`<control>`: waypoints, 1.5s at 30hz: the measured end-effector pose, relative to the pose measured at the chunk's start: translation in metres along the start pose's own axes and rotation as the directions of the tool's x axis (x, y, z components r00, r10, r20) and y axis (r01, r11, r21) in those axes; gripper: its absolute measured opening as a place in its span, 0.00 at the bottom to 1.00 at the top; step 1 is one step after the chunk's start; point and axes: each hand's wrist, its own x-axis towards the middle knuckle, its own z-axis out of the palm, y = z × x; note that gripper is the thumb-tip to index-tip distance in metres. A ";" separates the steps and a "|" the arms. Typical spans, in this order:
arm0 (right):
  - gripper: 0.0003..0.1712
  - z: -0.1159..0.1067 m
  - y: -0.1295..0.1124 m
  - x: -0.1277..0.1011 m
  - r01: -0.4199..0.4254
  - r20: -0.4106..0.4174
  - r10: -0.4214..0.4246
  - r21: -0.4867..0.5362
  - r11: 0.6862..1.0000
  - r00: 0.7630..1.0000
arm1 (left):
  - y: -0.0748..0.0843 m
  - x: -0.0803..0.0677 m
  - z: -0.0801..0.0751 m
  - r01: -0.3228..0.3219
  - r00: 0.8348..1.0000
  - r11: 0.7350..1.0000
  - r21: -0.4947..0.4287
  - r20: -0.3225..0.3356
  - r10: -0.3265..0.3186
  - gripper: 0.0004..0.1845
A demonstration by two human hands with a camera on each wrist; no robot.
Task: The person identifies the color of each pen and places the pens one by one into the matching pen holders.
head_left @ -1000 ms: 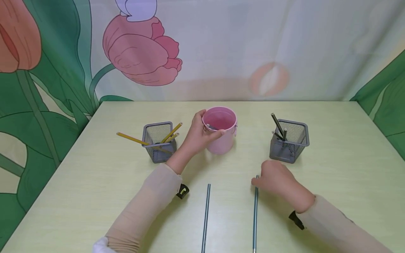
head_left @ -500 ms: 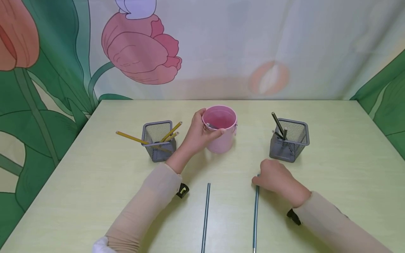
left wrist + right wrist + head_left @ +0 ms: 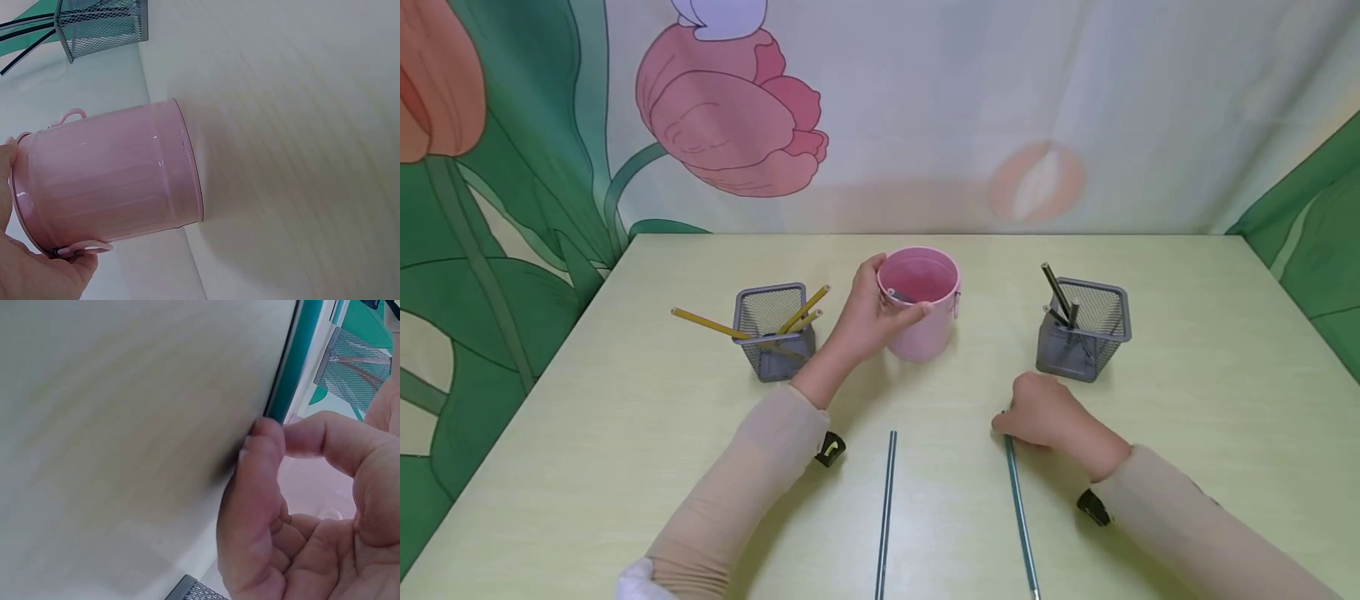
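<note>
A mesh cup (image 3: 771, 329) of yellow pencils stands left. The left hand (image 3: 865, 321) grips the pink pail (image 3: 919, 302) mid-table. The right hand (image 3: 1045, 414) pinches a green pencil's (image 3: 1019, 510) tip on the table (image 3: 587, 467), near the right mesh cup (image 3: 1084, 329).

Your left hand (image 3: 868, 312) is extended forward, fingers and thumb curled in a firm grip, forearm angled up from lower left. Your right hand (image 3: 1045, 412) lies lower and nearer your body, knuckles up, thumb and fingertips (image 3: 265, 434) pinched together. Both forearms wear beige sleeves.
</note>
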 end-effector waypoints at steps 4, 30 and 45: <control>0.18 0.000 -0.001 0.000 -0.010 0.005 0.010 0.010 1.000 1.000 | -0.001 0.000 -0.001 0.004 1.000 1.000 0.000 0.002 -0.004 0.50; 0.23 0.001 -0.003 -0.002 0.019 -0.054 -0.020 -0.034 0.999 0.998 | -0.002 -0.001 0.000 -0.001 1.000 1.000 0.005 -0.002 0.001 0.50; 0.23 0.000 -0.008 -0.016 0.035 -0.140 -0.036 -0.012 0.999 0.990 | -0.001 0.001 0.000 0.007 1.000 1.000 0.008 -0.003 -0.007 0.50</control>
